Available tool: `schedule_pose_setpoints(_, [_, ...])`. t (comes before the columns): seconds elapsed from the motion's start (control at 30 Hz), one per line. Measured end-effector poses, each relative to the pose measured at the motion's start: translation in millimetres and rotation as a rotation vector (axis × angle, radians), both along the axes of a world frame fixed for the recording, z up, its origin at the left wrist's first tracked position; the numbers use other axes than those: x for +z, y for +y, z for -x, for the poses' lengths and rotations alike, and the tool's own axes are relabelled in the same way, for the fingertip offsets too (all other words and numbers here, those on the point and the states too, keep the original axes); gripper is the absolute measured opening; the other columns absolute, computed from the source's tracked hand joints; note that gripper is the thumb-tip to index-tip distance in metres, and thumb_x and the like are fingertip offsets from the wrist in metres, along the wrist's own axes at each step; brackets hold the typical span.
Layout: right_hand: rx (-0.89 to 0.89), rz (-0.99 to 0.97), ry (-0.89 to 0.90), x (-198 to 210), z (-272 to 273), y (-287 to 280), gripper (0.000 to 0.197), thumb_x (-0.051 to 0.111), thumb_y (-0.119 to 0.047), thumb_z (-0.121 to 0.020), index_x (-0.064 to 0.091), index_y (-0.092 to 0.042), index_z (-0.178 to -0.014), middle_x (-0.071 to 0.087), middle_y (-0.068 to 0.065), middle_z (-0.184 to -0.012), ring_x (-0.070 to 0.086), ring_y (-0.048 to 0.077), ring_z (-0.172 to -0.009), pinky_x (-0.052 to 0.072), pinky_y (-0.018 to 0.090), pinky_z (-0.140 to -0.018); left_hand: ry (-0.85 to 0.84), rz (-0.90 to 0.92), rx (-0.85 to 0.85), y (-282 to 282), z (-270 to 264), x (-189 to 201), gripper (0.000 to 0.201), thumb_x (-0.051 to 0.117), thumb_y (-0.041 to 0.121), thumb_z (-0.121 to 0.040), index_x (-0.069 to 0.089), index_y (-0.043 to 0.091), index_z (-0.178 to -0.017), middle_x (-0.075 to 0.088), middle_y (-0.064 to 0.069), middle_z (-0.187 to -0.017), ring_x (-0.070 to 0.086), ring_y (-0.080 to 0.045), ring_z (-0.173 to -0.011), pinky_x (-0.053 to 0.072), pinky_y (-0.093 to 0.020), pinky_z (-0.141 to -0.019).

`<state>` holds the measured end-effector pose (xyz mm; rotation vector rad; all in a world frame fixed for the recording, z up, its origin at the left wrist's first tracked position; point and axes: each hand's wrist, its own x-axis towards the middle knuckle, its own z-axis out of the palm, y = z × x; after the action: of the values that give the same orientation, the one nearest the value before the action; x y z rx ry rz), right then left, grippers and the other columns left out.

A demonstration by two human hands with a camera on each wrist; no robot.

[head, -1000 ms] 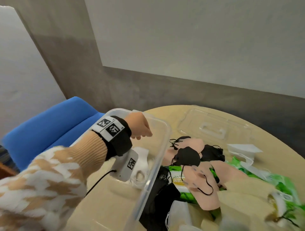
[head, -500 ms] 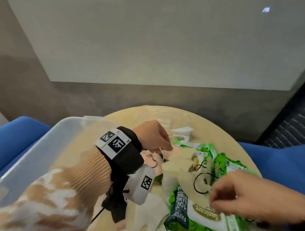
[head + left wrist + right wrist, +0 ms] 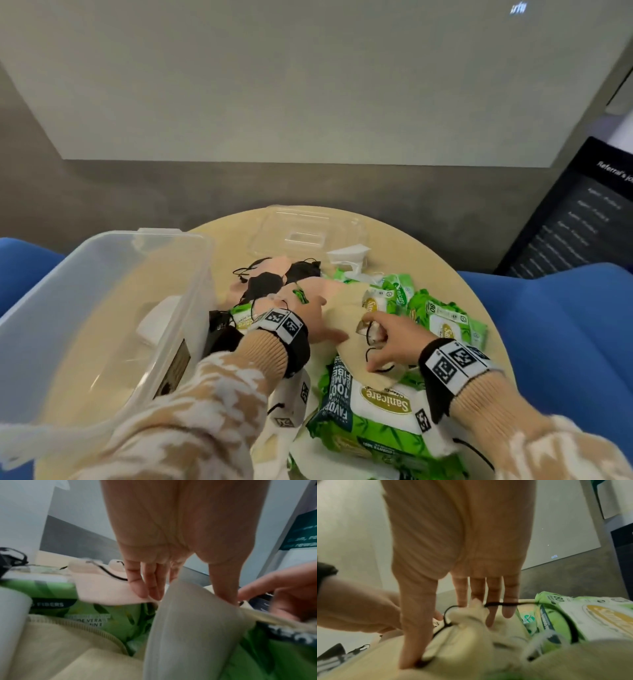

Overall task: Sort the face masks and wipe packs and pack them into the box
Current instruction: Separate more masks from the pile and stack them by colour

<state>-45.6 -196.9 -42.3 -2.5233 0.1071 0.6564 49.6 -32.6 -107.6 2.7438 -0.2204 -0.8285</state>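
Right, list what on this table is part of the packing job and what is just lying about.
Part of the job:
cream mask, under both hands
pink masks
black masks
green wipe packs
clear box

Lying about:
clear lid
blue seats
dark sign

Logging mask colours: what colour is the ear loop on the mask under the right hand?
Black, on a cream mask; clearest in the right wrist view, ear loop.

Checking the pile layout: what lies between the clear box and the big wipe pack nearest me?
In the head view, the left hand and its sleeve lie between the box and the wipe pack.
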Motion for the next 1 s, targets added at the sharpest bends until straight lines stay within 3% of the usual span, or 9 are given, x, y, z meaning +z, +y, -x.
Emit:
schedule_pose_setpoints(0.07, [0.014, 0.021, 0.021, -4, -2, -1, 0.062, 0.082, -0.025, -0.072, 0.053, -0.019, -0.127, 0.049, -0.008, -0.092, 0.050, 0.009, -0.085, 0.038, 0.015, -0.063, 0.058, 0.007, 0.013, -4, 2, -1, 0.134, 0.057, 0.094, -0.027, 0.026, 0.032, -0.142, 0.045, -0.002, -0.141, 0.044, -0.029, -0.127, 0.038, -0.048, -0.104])
schedule_pose_setpoints(0.17, [-0.002, 0.041, -0.011, -6, -3, -1, 0.015, 0.075, -0.022, -0.077, 0.064, -0.017, -0.085, 0.050, -0.008, -0.073, 0.050, 0.009, -0.071, 0.037, 0.017, -0.056, 0.114, 0.064, -0.005, -5, 22, 36, 0.089, 0.073, 0.065, -0.064, 0.042, 0.024, -0.136, 0.052, -0.001, -0.133, 0.050, -0.021, -0.119, 0.043, -0.035, -0.100])
schedule_pose_setpoints(0.3, [-0.089, -0.035, -0.087, 0, -7, -10, 0.038, 0.067, -0.016, -0.078, 0.038, -0.018, -0.052, 0.037, -0.003, -0.056, 0.035, 0.010, -0.052, 0.029, 0.021, -0.050, 0.028, 0.164, -0.018, 4, 10, 53, 0.044, 0.065, 0.049, -0.081, 0.064, 0.019, -0.115, 0.063, 0.001, -0.104, 0.053, -0.011, -0.087, 0.040, -0.020, -0.063])
schedule_pose_setpoints(0.43, [-0.295, -0.177, -0.235, 17, -14, -25, 0.019, 0.063, -0.013, -0.084, 0.055, -0.007, -0.068, 0.053, 0.010, -0.074, 0.051, 0.021, -0.070, 0.040, 0.029, -0.065, 0.037, 0.363, 0.048, 13, -8, 65, 0.021, 0.074, 0.039, -0.075, 0.066, 0.020, -0.080, 0.059, 0.003, -0.077, 0.052, -0.011, -0.074, 0.040, -0.024, -0.066])
schedule_pose_setpoints(0.53, [-0.470, -0.191, -0.357, 24, -21, -38, 0.025, 0.058, -0.007, -0.088, 0.063, -0.001, -0.111, 0.061, 0.015, -0.114, 0.054, 0.031, -0.110, 0.040, 0.031, -0.092, 0.055, 0.508, 0.104, 10, -16, 73, 0.026, 0.077, 0.029, -0.073, 0.064, 0.012, -0.086, 0.056, -0.004, -0.081, 0.049, -0.016, -0.073, 0.038, -0.026, -0.068])
schedule_pose_setpoints(0.63, [-0.514, -0.176, -0.371, 19, -29, -45, 0.010, 0.051, -0.005, -0.089, 0.057, -0.007, -0.096, 0.055, 0.012, -0.096, 0.050, 0.027, -0.090, 0.037, 0.030, -0.076, 0.012, 0.504, 0.057, -3, -19, 69, 0.037, 0.078, 0.035, -0.071, 0.066, 0.006, -0.092, 0.060, -0.003, -0.083, 0.057, -0.020, -0.081, 0.044, -0.028, -0.072])
schedule_pose_setpoints(0.73, [-0.559, -0.204, -0.345, 9, -33, -47, 0.021, 0.047, -0.007, -0.092, 0.053, -0.005, -0.112, 0.052, 0.008, -0.104, 0.049, 0.026, -0.097, 0.035, 0.028, -0.079, -0.016, 0.348, -0.056, -22, -16, 58, 0.026, 0.075, 0.042, -0.073, 0.063, 0.021, -0.081, 0.063, 0.002, -0.094, 0.060, -0.018, -0.092, 0.045, -0.028, -0.080])
schedule_pose_setpoints(0.87, [-0.618, -0.269, -0.357, 0, -32, -46, 0.022, 0.052, -0.015, -0.091, 0.052, -0.009, -0.112, 0.057, 0.011, -0.113, 0.050, 0.026, -0.099, 0.038, 0.032, -0.082, -0.090, 0.008, -0.250, -41, -15, 40, 0.040, 0.059, 0.064, -0.068, 0.061, 0.045, -0.103, 0.063, 0.011, -0.110, 0.059, -0.016, -0.097, 0.050, -0.036, -0.089])
schedule_pose_setpoints(1.0, [-0.526, -0.166, -0.259, -8, -28, -47, 0.045, 0.073, -0.024, -0.079, 0.052, -0.014, -0.118, 0.056, 0.009, -0.123, 0.052, 0.022, -0.103, 0.039, 0.027, -0.080, -0.130, -0.074, -0.307, -48, -14, 48, 0.026, 0.054, 0.050, -0.081, 0.065, 0.033, -0.098, 0.067, 0.003, -0.098, 0.062, -0.021, -0.089, 0.053, -0.036, -0.083])
